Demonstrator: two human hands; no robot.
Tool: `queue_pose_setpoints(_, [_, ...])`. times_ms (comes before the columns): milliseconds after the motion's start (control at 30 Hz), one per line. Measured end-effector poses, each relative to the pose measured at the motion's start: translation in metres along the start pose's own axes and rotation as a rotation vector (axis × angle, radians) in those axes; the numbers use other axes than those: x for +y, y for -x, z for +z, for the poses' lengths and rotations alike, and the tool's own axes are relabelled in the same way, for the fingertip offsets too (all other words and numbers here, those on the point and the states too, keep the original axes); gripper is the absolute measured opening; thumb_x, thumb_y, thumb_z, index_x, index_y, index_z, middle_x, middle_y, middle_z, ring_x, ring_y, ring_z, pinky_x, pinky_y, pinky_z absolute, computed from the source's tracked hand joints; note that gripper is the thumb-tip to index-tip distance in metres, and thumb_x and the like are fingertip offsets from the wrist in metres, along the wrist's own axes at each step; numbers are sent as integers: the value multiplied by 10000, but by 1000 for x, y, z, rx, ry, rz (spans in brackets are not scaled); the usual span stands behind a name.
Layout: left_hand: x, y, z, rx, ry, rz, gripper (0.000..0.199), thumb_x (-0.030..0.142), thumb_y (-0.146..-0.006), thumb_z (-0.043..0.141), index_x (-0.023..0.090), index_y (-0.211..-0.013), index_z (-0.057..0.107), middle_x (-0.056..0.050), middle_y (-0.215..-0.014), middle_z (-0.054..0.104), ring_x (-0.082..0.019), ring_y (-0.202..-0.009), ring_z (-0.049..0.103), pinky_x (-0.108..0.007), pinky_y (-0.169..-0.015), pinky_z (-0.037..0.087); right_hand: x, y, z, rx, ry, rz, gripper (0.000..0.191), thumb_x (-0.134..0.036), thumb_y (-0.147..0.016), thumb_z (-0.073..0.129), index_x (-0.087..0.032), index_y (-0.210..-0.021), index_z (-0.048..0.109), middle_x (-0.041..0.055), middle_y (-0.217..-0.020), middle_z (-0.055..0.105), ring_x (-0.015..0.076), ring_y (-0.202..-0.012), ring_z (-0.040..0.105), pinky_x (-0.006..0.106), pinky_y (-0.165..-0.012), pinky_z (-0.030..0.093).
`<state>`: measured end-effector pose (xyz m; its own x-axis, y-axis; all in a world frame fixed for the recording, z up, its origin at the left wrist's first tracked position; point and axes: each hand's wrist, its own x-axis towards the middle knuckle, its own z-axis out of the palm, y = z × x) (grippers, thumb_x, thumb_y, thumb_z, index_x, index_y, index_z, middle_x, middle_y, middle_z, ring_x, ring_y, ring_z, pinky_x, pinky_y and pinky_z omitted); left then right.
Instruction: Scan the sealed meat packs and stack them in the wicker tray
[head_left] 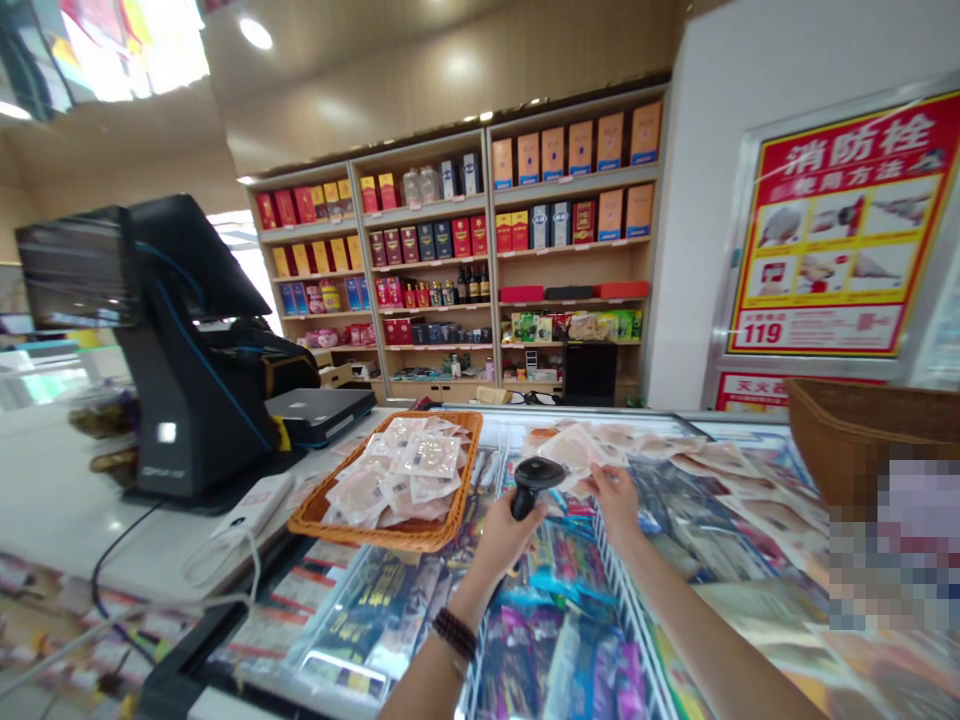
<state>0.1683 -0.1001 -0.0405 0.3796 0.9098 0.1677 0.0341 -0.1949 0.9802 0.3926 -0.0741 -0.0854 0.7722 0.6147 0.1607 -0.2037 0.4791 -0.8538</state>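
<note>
My left hand [501,532], with a dark beaded bracelet on the wrist, is wrapped round the handle of a black barcode scanner [537,474]. The scanner's head points up and away from me, over the freezer's glass top. My right hand [616,498] pinches the edge of a flat, clear packet [571,450] with a pale round piece inside. This packet lies just beyond the scanner, among similar packets [694,455] spread over the glass to the right. Left of my hands stands an orange wicker basket [427,540], heaped with more of these clear packets [405,470].
Under the glass, the chest freezer [555,640] holds many colourful wrapped ice creams. A black checkout terminal [195,380] and a grey flat device [319,412] stand at the left. A brown basket [832,430] sits at the right. Shelves of boxes [431,240] line the back wall.
</note>
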Motion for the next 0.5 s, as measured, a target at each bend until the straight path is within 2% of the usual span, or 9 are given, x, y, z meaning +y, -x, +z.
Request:
queue_pose_setpoints(133, [6,-3,-6,28,3,18,395,495,-782,868,195,-878,629,79,-535,493,-100,-395,452,-258,-452,521,-7,5,10,25,0,44,589,-546,-544,999,-262,-827,568,-48,-598,691,184,-585,735,282,-592,647])
queue_pose_setpoints(233, [17,-4,-20,68,27,33,408,512,-782,874,197,-871,630,74,-525,502,-109,-395,478,-256,-453,521,-18,7,30,31,-1,116,510,-468,-624,976,-258,-854,572,-43,-617,702,178,-579,734,254,-547,624])
queue_pose_setpoints(367, [33,-5,-50,162,50,66,408,522,-790,863,202,-910,640,80,-548,507,-112,-415,499,-255,-470,533,-36,8,77,-1,-13,185,404,-325,-723,940,-252,-854,564,-56,-652,690,148,-594,737,197,-530,603])
queue_pose_setpoints(500, [50,0,-94,310,-28,75,337,480,-835,826,201,-927,660,75,-542,517,-124,-424,518,-237,-463,491,-44,13,141,-52,-59,280,351,-179,-784,878,-251,-832,539,-73,-648,654,118,-593,722,160,-542,611])
